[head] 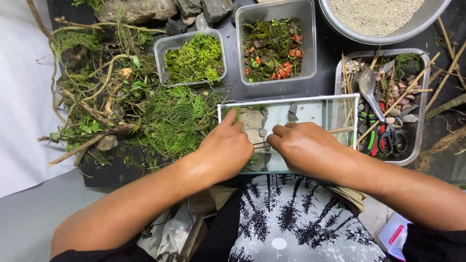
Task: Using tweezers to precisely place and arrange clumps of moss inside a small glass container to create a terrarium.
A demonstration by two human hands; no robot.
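Note:
A small rectangular glass tank [320,99] sits in front of me, with pale sand and a few grey stones [292,110] inside. My left hand [225,145] rests over the tank's left part, its forefinger stretched toward the sand near a bit of green moss. My right hand [303,145] is inside the tank beside it, fingers closed on thin metal tweezers [259,144] whose tips point left toward the left hand. Sand under the hands is hidden.
Behind the tank stand a tub of bright green moss [194,58] and a tub of dark moss with red plants [274,48]. A metal tray [417,140] with tools, stones and sticks is on the right, a bowl of sand [378,19] above it. Branches and ferns [170,121] lie left.

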